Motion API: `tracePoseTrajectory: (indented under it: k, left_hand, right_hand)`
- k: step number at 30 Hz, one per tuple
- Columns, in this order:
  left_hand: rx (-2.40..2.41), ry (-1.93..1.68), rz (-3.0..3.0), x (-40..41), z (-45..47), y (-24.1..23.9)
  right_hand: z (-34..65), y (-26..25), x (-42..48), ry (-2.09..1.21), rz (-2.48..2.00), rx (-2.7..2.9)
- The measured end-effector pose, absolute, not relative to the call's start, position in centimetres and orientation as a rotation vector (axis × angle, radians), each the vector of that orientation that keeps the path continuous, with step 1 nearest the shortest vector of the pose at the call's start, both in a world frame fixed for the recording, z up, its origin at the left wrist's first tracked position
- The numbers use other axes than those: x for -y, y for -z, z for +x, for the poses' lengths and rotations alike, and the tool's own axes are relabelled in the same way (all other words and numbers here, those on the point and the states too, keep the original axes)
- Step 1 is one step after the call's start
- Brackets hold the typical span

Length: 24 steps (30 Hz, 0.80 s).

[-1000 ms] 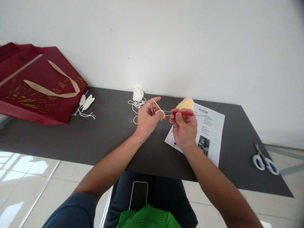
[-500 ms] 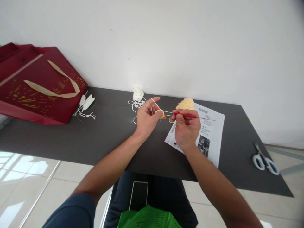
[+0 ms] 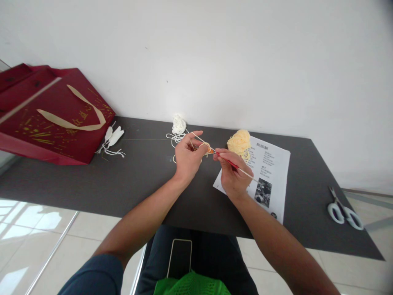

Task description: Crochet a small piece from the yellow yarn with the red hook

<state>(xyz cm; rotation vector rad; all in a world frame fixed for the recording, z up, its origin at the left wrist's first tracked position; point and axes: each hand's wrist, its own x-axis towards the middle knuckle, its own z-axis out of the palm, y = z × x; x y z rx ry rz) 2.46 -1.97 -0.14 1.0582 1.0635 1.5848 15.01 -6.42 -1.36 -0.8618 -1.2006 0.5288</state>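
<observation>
Yarn (image 3: 201, 142) runs over the left hand's (image 3: 186, 157) fingers, which pinch a small orange piece (image 3: 210, 151). Right hand (image 3: 232, 174) grips a red-handled crochet hook (image 3: 231, 163), its tip at that piece. Both hands hang above the dark surface (image 3: 138, 180), near a yellow yarn ball (image 3: 239, 143) on a printed sheet (image 3: 270, 172). Scissors (image 3: 342, 209) lie far right.

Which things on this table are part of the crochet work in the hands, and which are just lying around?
In use: crochet hook in the right hand; yellow yarn strand over the left hand; yellow yarn ball; printed sheet.

Lying about: scissors, red gift bag, white yarn, phone on lap.
</observation>
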Motion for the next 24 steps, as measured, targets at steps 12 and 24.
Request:
tracePoseTrajectory:
  k: [12, 24]
  left_hand:
    - [-0.819, -1.379, 0.641, 1.5, 2.5, -0.6]
    - [-0.735, -1.244, 0.679, 1.5, 2.0, -0.8]
  right_hand:
    - [15.7, 1.7, 5.8, -0.477, -0.897, 1.354]
    - [15.5, 0.9, 4.9, -0.914, -0.793, 0.967]
